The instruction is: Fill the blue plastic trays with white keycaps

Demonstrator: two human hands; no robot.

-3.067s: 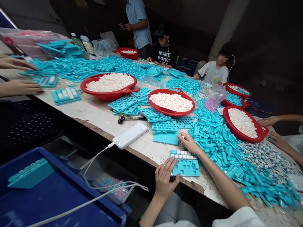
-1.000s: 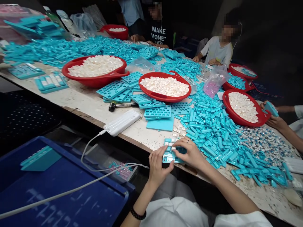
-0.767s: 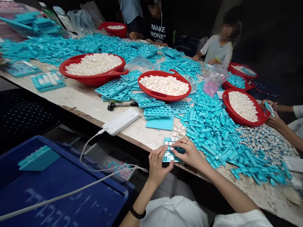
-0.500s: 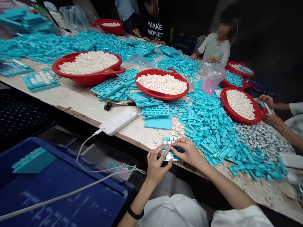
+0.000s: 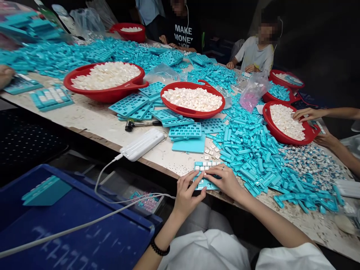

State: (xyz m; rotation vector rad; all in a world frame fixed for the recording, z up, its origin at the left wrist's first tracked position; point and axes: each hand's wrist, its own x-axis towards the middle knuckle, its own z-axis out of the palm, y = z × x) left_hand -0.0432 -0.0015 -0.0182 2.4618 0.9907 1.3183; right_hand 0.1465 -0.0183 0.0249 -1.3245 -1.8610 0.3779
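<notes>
Teal keypad tray (image 5: 204,183) at the table (image 5: 92,120) near edge, left hand (image 5: 186,195) grasping its left side; right hand (image 5: 227,180) covers it, grip unclear.

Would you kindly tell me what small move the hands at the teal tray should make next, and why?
Probably the right hand should fetch one of the loose white caps lying just beyond the teal tray: only its far row looks filled, and the left hand steadies it.

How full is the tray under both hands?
Partly full: tray shows white keycaps in far rows; left hand and right hand hide the rest.
</notes>
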